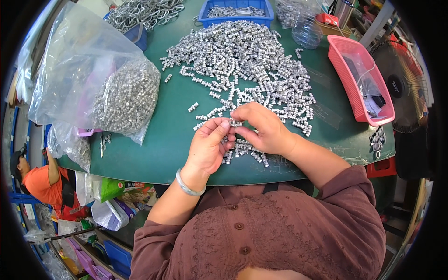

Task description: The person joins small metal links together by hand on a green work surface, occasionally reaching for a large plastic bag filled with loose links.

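My left hand (207,145) and my right hand (264,128) meet over the near part of a green table (172,149). Pinched between the fingertips of both is a small silver metal fitting (236,123), short and ribbed; the fingers partly cover it. Just beyond my hands spreads a large heap of similar silver fittings (238,56), thinning out toward me. Several more fittings (245,148) lie under and in front of my fingers. One loose fitting (193,107) rests apart, left of the heap.
A clear bag of metal parts (128,95) stands on the left. Behind the heap are a blue tray (235,21) and a tangle of metal loops (149,13). On the right are a plastic jar (307,36), a pink basket (345,79) and a fan (400,88). A person in orange (44,184) is far left.
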Demonstrator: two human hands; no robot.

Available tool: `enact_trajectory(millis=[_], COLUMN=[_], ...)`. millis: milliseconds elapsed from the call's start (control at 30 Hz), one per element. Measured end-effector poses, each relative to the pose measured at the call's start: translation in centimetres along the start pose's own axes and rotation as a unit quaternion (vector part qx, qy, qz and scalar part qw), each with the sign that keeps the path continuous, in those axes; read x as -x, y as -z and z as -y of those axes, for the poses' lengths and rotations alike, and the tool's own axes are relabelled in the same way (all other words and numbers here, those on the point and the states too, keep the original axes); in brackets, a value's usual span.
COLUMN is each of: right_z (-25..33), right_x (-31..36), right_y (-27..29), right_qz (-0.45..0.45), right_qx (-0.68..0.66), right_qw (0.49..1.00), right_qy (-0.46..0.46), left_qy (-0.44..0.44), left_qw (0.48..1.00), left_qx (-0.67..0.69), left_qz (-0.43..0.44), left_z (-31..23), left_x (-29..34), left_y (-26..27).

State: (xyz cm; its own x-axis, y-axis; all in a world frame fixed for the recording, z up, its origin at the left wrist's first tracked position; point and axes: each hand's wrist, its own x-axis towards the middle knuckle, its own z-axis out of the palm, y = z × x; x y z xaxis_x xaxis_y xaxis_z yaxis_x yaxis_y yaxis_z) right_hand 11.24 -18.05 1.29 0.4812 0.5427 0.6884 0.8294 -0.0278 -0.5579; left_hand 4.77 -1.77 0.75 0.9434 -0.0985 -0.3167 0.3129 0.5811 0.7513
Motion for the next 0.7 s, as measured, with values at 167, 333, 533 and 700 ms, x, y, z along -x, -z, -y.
enact_trajectory(millis=[167,333,533,700], right_z=[-1.1,-1.2,-1.2,-1.1], right_x=[0.2,0.9,1.1,0.9], right_y=[0.7,0.3,0.0,0.0], right_qz=[0.026,0.137,0.159,0.178], right_qx=[0.048,0.179,0.198,0.213], right_qw=[0.998,0.971,0.962,0.955], right_qy=[-0.025,-0.079,-0.099,-0.107], left_qy=[0.021,0.006,-0.005,-0.029], left_qw=[0.990,0.984,0.977,0.983], left_qx=[0.134,0.152,0.168,0.128], left_qz=[0.041,0.089,0.129,0.128], left_z=[0.0,0.0,0.1,0.2], left_x=[-0.2,-0.2,-0.2,-0.1], left_y=[0.8,1.0,1.2,1.2])
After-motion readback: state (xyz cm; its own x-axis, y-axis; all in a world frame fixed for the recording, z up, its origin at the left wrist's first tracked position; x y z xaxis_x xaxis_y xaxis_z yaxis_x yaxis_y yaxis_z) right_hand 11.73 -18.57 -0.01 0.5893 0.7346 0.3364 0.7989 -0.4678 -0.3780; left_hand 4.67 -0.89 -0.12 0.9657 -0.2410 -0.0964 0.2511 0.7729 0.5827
